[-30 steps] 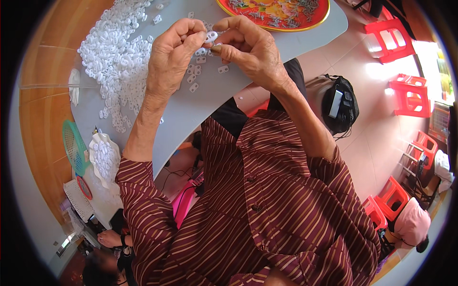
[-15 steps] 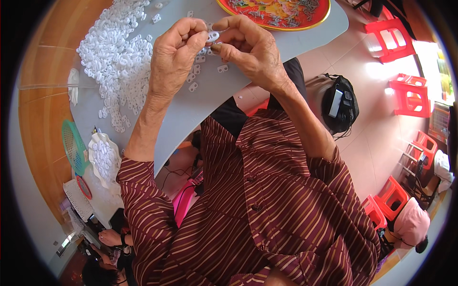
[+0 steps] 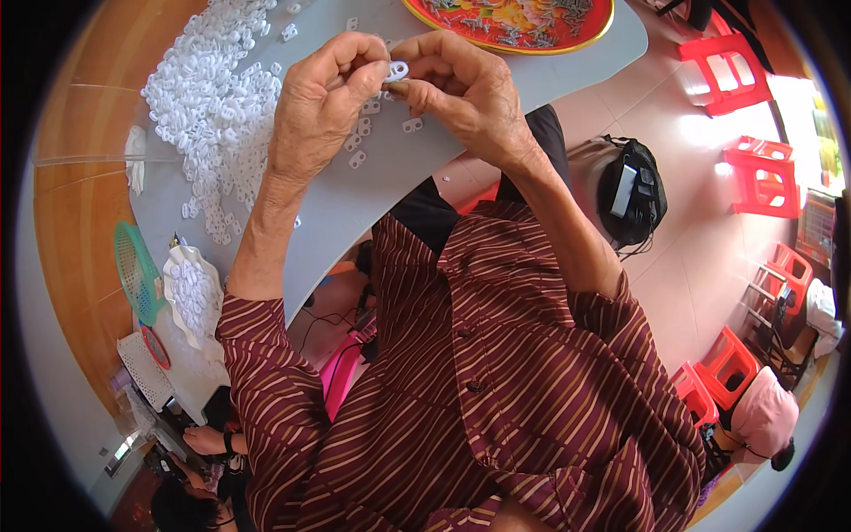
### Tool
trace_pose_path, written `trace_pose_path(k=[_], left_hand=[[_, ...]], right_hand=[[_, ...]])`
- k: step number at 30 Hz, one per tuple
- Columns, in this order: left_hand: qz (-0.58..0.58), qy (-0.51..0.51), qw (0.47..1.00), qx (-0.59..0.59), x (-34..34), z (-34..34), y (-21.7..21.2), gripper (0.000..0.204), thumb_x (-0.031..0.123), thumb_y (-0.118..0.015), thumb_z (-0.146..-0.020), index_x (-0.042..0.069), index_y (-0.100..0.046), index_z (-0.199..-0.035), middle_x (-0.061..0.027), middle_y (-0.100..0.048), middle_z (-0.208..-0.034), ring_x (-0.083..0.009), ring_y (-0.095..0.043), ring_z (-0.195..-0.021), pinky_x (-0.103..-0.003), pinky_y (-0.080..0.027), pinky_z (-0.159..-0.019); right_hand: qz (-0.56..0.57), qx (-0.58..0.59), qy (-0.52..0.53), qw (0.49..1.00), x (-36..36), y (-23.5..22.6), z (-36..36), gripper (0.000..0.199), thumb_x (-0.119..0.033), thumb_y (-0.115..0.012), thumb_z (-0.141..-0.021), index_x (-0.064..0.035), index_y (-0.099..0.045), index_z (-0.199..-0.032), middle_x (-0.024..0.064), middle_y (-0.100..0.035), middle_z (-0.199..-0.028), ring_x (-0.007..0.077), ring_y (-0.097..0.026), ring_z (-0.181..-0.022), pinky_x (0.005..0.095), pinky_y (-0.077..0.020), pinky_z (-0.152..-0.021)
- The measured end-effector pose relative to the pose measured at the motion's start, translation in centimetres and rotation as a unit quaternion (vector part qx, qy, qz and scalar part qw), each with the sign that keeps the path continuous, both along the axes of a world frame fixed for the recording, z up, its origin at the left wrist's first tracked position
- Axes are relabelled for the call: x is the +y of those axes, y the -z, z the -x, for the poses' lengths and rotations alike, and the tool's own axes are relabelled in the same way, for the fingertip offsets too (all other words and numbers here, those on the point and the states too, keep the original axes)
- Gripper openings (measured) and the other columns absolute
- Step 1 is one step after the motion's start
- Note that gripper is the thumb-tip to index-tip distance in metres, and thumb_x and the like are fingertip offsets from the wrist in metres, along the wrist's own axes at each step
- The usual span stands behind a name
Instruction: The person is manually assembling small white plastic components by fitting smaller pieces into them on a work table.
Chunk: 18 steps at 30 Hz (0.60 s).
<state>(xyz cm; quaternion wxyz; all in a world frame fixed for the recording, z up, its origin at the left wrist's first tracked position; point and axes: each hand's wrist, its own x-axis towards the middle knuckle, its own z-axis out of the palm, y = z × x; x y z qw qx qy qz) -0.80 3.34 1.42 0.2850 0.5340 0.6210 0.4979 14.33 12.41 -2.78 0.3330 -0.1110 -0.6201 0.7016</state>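
Observation:
Above the grey table, a small oval white plastic piece (image 3: 399, 70) with holes is held between both hands. My left hand (image 3: 324, 102) pinches its left end between thumb and finger. From the other side, my right hand (image 3: 465, 93) curls around it, the thumb against its lower edge and the fingertips close above. Whether something smaller sits in the right fingers is hidden. Several loose white two-holed pieces (image 3: 357, 160) lie on the table below the hands. To the left spreads a large heap of the same white pieces (image 3: 208, 97).
A red floral tray (image 3: 510, 46) of small grey metal parts stands at the far edge. A scalloped white dish (image 3: 213, 332) of white pieces and a green basket (image 3: 137, 270) are at left. A black bag (image 3: 631, 199) and red stools (image 3: 727, 75) stand right. Another person's hand (image 3: 206, 441) shows lower left.
My right thumb has moved slightly up and left against the white piece. The left hand has shifted a little to the left, and both still hold the piece.

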Motion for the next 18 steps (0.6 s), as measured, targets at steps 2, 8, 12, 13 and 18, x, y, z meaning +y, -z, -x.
trace_pose_path(k=[2,8,12,13,18], left_hand=[[0.003,-0.018,1.0,0.002,-0.2,-0.6,-0.1,0.011,0.013,-0.057,-0.09,0.003,-0.059,-0.092,0.0047,-0.049,-0.07,-0.0024,-0.042,-0.064,-0.019,-0.037,-0.055],[0.01,-0.045,0.994,0.102,-1.0,-1.6,0.2,0.024,0.024,-0.05,-0.096,0.001,-0.056,-0.093,-0.0016,-0.049,-0.065,-0.0087,-0.042,-0.059,-0.025,-0.037,-0.053],[0.018,-0.057,0.993,0.097,-0.8,-1.8,0.2,0.022,0.022,-0.048,-0.097,0.001,-0.054,-0.092,-0.0041,-0.048,-0.064,-0.0109,-0.043,-0.059,-0.027,-0.038,-0.053],[0.009,-0.064,0.993,0.1,-0.8,-1.9,0.4,0.022,0.022,-0.048,-0.097,0.001,-0.054,-0.092,-0.0041,-0.048,-0.063,-0.011,-0.043,-0.058,-0.027,-0.038,-0.053],[-0.023,-0.082,0.988,0.131,-0.8,-2.2,0.9,0.02,0.02,-0.049,-0.096,0.002,-0.056,-0.091,-0.0041,-0.05,-0.063,-0.0108,-0.045,-0.057,-0.027,-0.04,-0.053]], right_hand=[[0.004,-0.004,0.008,1.0,0.0,0.0,0.0,0.028,-0.003,-0.064,-0.084,0.0028,-0.053,-0.109,0.0062,-0.063,-0.085,0.0089,-0.061,-0.078,0.0223,-0.0506,-0.071],[0.006,0.003,-0.006,1.0,-0.1,-0.2,0.0,0.028,-0.004,-0.063,-0.085,0.0028,-0.052,-0.11,0.0061,-0.064,-0.087,0.0106,-0.063,-0.081,0.0234,-0.0513,-0.072],[-0.004,0.009,-0.005,1.0,0.0,0.0,0.1,0.029,-0.004,-0.062,-0.086,0.0025,-0.052,-0.112,0.0064,-0.064,-0.087,0.0112,-0.063,-0.082,0.0237,-0.0516,-0.072],[0.0,0.02,-0.008,1.0,-0.1,0.0,0.1,0.03,-0.004,-0.062,-0.086,0.0023,-0.052,-0.113,0.0065,-0.064,-0.087,0.0111,-0.063,-0.081,0.0236,-0.0517,-0.072],[-0.017,-0.005,0.016,1.0,-0.2,-0.1,0.0,0.029,-0.003,-0.062,-0.086,0.0021,-0.052,-0.113,0.0065,-0.064,-0.086,0.0101,-0.062,-0.077,0.0229,-0.0517,-0.069]])
